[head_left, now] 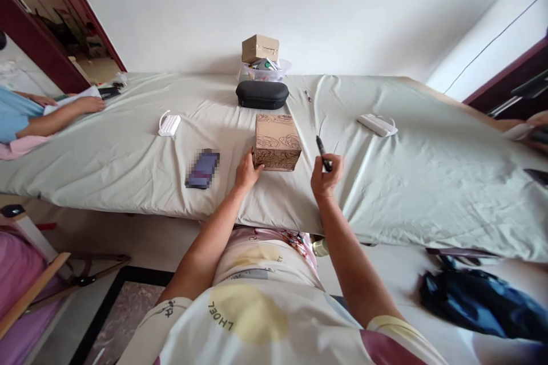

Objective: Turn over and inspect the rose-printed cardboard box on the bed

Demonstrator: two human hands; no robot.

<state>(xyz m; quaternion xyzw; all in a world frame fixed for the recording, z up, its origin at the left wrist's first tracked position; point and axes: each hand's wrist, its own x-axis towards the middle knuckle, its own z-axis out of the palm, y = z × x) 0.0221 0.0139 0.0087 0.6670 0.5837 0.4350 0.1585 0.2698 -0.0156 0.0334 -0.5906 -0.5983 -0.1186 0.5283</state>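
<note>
A small brown cardboard box (277, 140) with black looping rose-like drawings on its top and front stands on the cloth-covered table in front of me. My left hand (248, 171) grips the box at its lower left corner, thumb along the front. To the right of the box, apart from it, my right hand (327, 175) is closed around a black marker (320, 147). The marker points up and away from me. Whether its tip is capped is too small to tell.
Behind the box lie a black zip case (262, 94), a plastic basket (265, 73) and another cardboard box (260, 48). A phone (202, 169) and white power strip (170, 124) lie left; another power strip (377, 124) lies right. People's arms show at both table ends.
</note>
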